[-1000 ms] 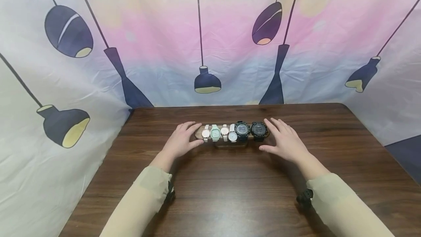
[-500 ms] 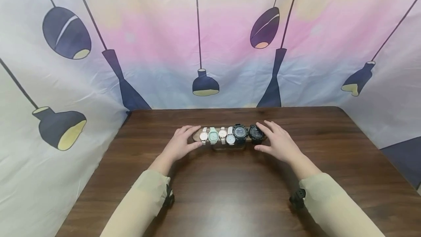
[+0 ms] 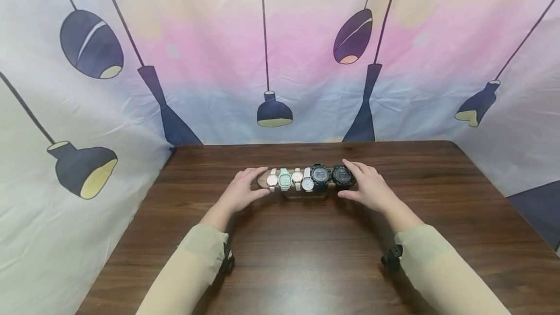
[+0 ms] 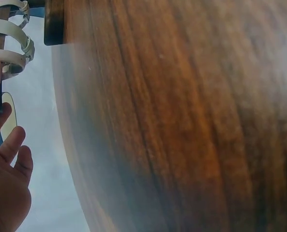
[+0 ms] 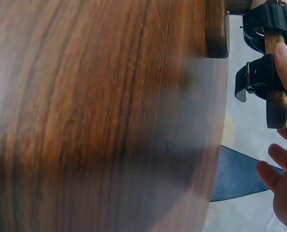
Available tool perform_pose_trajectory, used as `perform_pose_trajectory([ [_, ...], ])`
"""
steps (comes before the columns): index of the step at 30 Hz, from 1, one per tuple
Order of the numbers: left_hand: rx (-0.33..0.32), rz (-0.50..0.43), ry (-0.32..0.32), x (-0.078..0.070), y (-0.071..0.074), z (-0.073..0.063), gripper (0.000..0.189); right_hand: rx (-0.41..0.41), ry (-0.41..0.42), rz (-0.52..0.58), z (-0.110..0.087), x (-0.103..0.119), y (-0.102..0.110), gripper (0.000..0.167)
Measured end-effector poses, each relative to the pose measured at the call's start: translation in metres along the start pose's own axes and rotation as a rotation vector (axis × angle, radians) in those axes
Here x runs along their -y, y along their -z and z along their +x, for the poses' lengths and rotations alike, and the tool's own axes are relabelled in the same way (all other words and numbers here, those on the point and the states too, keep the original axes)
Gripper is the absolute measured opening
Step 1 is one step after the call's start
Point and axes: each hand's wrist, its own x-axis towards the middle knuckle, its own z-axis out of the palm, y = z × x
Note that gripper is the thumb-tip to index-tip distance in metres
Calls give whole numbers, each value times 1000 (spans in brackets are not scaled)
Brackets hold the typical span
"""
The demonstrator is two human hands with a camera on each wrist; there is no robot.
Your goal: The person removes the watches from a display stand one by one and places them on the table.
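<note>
A wooden watch stand (image 3: 263, 180) bears a row of wristwatches near the far side of the table. From the left come a white watch (image 3: 272, 180), a mint-green watch (image 3: 285, 180), two more white ones, then two bulky black watches, the last (image 3: 341, 175) at the right end. My left hand (image 3: 239, 189) holds the stand's left end between thumb and index finger, its thumb against a pale strap (image 4: 10, 55) in the left wrist view. At the other end my right hand (image 3: 372, 187) straddles the last black watch, thumb in front, index behind. Its remaining fingers hang loose.
The brown wood-grain table (image 3: 284, 252) spreads out in front of the stand. Behind it hangs a pastel curtain (image 3: 210, 62) printed with dark lamps. A foot (image 5: 218, 34) of the stand shows in the right wrist view.
My right hand has moved slightly left, closing in around the end black watch. The left hand keeps its place at the other end. The head view has shifted a little.
</note>
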Motion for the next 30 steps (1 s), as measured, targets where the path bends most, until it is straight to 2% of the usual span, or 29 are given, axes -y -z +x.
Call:
perform_pose_trajectory([
  [14, -41, -4, -8, 1, -4, -2, 63, -59, -9, 57, 3, -2, 0, 78],
  [20, -63, 19, -14, 0, -4, -2, 63, -42, -29, 64, 0, -8, 3, 79],
  [30, -57, 37, -6, 1, -3, -1, 64, -31, -53, 64, -5, -12, 9, 79],
])
